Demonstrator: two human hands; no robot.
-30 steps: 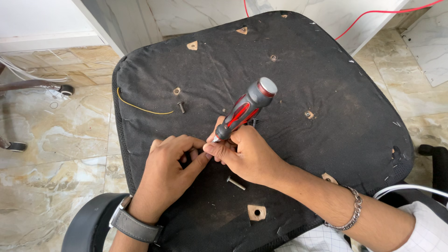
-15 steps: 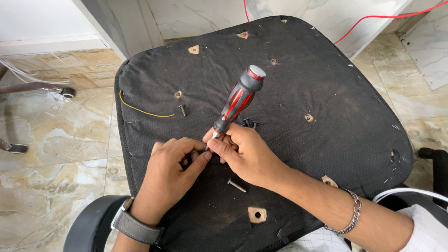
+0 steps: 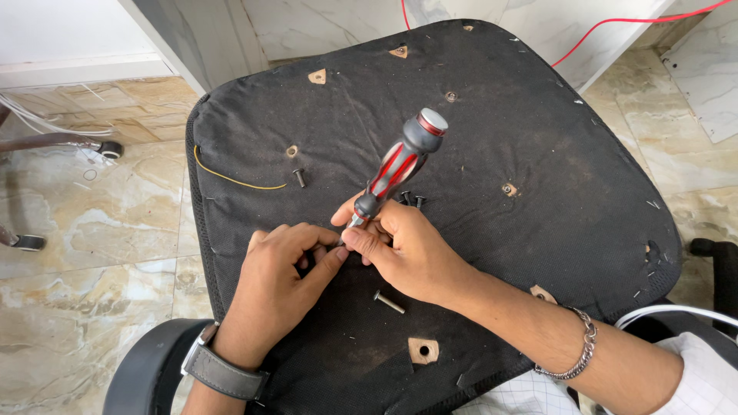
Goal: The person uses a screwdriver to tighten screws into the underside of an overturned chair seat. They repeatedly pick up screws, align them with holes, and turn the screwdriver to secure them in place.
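Observation:
An upturned office chair seat (image 3: 538, 138) shows its black fabric underside with several bolt holes. My right hand (image 3: 407, 250) pinches the lower shaft of a red, grey and black screwdriver (image 3: 400, 165), which stands nearly upright, tip down on the seat. My left hand (image 3: 280, 273) rests beside it, its fingertips closed on something small at the screwdriver tip; what it is stays hidden by the fingers. A loose bolt (image 3: 389, 301) lies just below my right hand.
Another bolt (image 3: 300, 177) stands near a hole at the upper left, two more (image 3: 412, 199) behind the screwdriver. A yellow wire (image 3: 231, 178) crosses the seat's left edge. A red cable (image 3: 615, 31) runs at the back. A chair armrest (image 3: 146, 369) and marble floor lie around.
The screwdriver handle has swung from a rightward tilt through a steeper stance, now leaning slightly right again. Both hands have stayed at the same spot on the seat.

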